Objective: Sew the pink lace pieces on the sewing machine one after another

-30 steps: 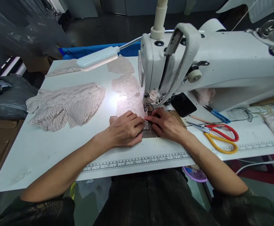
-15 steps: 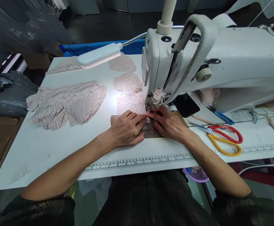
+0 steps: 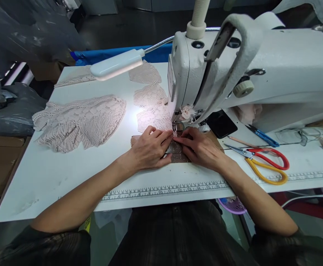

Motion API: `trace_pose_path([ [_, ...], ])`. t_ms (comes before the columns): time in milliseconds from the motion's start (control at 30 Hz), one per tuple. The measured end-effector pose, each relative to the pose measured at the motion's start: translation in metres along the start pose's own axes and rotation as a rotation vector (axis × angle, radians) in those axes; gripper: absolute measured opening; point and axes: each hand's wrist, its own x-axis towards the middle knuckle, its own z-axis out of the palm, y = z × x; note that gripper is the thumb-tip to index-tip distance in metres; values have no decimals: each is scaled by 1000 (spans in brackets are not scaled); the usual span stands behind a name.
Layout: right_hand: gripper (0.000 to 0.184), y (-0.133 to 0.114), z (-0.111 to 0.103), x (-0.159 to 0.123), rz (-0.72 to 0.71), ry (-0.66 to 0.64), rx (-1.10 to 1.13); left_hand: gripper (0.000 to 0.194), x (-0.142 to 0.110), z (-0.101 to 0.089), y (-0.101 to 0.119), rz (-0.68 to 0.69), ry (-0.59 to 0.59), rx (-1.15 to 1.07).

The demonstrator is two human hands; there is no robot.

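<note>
My left hand [image 3: 149, 149] lies on a strip of pale pink lace [image 3: 153, 112] just in front of the presser foot [image 3: 178, 126] of a white sewing machine [image 3: 255, 70]. Its fingers are together and press the lace down. My right hand [image 3: 199, 147] sits close beside it, fingertips pinching the lace edge near the needle. The two hands almost touch. The lace trails away behind the machine head under a lit lamp [image 3: 114, 64].
A pile of the same lace [image 3: 78, 122] lies at the left of the white table [image 3: 53, 173]. Red and yellow scissors [image 3: 261, 162], blue snips [image 3: 261, 136], a pencil and a black phone [image 3: 221, 124] lie to the right. A printed ruler [image 3: 164, 189] runs along the front edge.
Both hands have crept forward with the lace toward the presser foot. The view has shifted slightly.
</note>
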Motion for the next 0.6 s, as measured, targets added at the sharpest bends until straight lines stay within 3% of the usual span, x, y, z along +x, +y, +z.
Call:
trace_pose_path([
  [367, 39, -5, -3, 12, 27, -30, -139, 52, 6, 1, -11, -25, -50, -25],
  [600, 40, -4, -7, 14, 64, -61, -103, 55, 8, 3, -16, -37, -41, -15],
])
